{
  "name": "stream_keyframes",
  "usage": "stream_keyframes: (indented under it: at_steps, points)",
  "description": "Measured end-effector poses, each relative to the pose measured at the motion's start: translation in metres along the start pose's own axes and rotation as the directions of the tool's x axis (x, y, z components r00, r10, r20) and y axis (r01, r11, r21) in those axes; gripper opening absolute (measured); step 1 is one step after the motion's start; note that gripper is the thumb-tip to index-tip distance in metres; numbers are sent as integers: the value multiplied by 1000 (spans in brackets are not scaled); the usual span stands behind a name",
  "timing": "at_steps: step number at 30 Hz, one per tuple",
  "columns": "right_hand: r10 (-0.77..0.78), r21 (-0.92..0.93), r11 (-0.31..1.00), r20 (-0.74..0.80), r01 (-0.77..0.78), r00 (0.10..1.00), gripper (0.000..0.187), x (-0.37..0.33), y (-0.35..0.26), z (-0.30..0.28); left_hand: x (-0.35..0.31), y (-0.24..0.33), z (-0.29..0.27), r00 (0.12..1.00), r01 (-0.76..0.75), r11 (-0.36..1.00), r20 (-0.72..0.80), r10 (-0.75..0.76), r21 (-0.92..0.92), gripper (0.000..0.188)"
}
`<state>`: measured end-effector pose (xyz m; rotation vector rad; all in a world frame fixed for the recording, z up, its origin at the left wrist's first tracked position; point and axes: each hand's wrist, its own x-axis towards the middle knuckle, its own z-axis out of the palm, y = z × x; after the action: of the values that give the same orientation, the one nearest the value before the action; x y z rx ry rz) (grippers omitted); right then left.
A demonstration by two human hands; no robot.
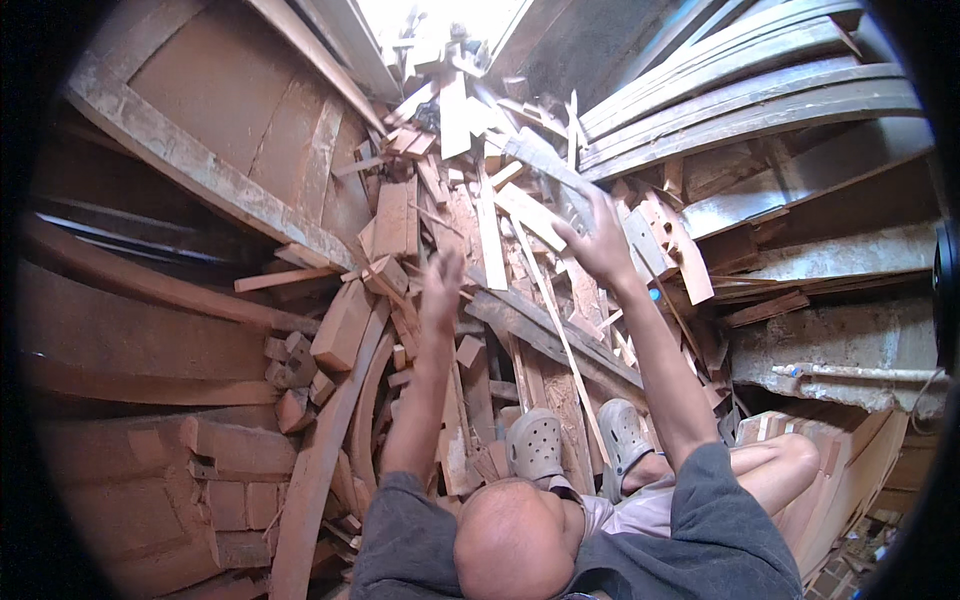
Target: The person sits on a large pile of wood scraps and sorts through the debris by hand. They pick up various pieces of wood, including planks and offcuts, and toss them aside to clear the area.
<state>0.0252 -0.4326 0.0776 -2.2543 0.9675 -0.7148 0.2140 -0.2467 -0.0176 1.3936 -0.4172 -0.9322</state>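
My left hand (441,287) is raised over a heap of wood offcuts, slightly blurred, its fingers pointing away from me with nothing seen in them. To its left are reddish-brown blocks (397,220). My right hand (600,245) reaches farther forward, its thumb spread from the fingers. Just beyond those fingertips is a blurred grey board (548,168); whether they touch it cannot be made out. A pale wood strip (530,215) lies beside the right thumb. Between my forearms, a long grey plank (555,335) slants across the pile.
My feet, in grey clogs (535,443), rest on the wood pile. Long boards (750,95) are stacked at upper right. A framed wooden panel (215,165) leans at upper left. Curved timber (325,460) stands at lower left, and a pale pipe (860,373) runs along the right.
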Motion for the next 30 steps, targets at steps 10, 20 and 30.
stream_keyframes:
  at_steps: [10, 20, 30]
  points:
    - [585, -397, 748, 15, -532, 811, 61, -172, 185, -2, -151, -118, -10, 883, 337, 868, -198, -426, -365, 39]
    - [706, -220, 576, -352, -787, 615, 43, -201, 258, 31, -135, -115, 2, 873, 396, 839, -132, -470, -373, 41]
    - [540, -473, 415, -559, -777, 629, 60, -112, 229, -93, -144, -118, -36, 825, 380, 815, -239, -512, -438, 52]
